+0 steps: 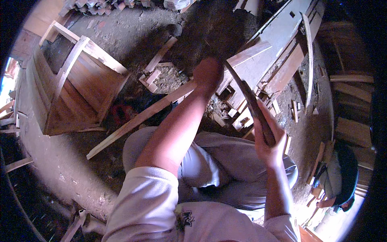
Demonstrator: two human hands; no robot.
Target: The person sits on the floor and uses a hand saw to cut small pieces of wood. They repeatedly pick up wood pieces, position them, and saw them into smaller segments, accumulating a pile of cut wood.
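My left hand (209, 74), partly in shadow, is closed around a long pale wooden strip (141, 115). This strip slants down to the left, past my left knee. A board end (252, 52) shows beyond the hand; whether it is the same piece I cannot tell. In my right hand (271, 137), the fingers wrap the thick end of a long, dark, curved machete-like tool (250, 97). Its thin tip points up and left, close beside my left hand. Small offcuts and wood chips (217, 115) lie beneath the hands.
An open wooden frame box (86, 80) stands at the left. A long plank (268, 56) runs across the upper right, with a bent strip (308, 60) beside it. Nailed wood pieces (155, 66) lie ahead on the dirt floor. Another person (338, 173) is at the far right.
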